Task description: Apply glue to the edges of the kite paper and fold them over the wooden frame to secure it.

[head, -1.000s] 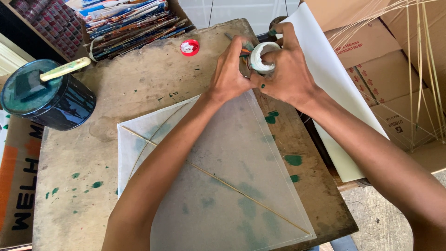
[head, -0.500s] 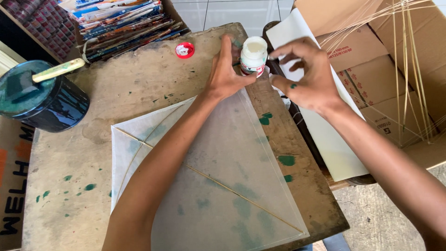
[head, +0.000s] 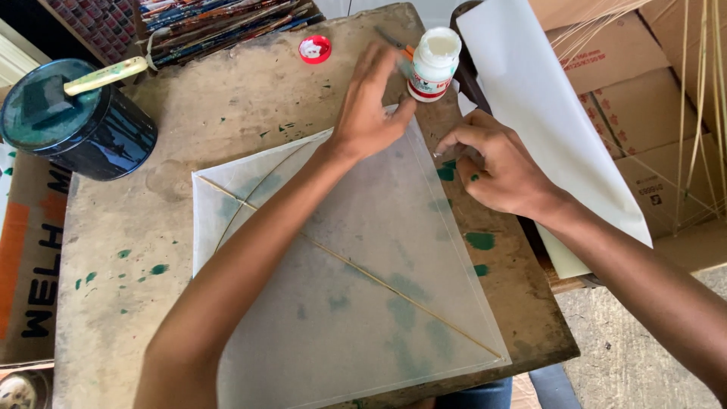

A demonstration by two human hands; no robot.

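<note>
A thin translucent kite (head: 341, 280) lies flat on a stained board (head: 227, 113), filling the centre and lower half of the frame, with a straight spar running from its left corner to the lower right and a bowed one curving near the left edge. The left hand (head: 367, 113) rests at the kite's top corner, upper centre, fingers spread and mostly flat, pressing the paper down and gripping nothing; its fingertips come very close to a small white glue bottle (head: 433, 64) that stands open just above that corner. The bottle's red cap (head: 314, 49) lies apart to its left. The right hand (head: 496, 163), right of centre, has its fingers curled in, thumb and forefinger pinched at the kite's right edge; whether it has hold of the folded border or only presses on it I cannot tell. The chief risk, as I judge it, is the uncapped bottle: a nudge from the left fingers could tip it, and glue would run onto the thin sheet. The paper looks fragile, so a hard pull at the edge could tear or wrinkle it, or drag it off the spars. Green paint spots dot the board beside the right hand, and a damp one could mark the paper. A dark paint tin (head: 76, 121) with a brush sits in the upper left, well apart, and a white sheet (head: 545, 113) hangs off the board's right side.
</note>
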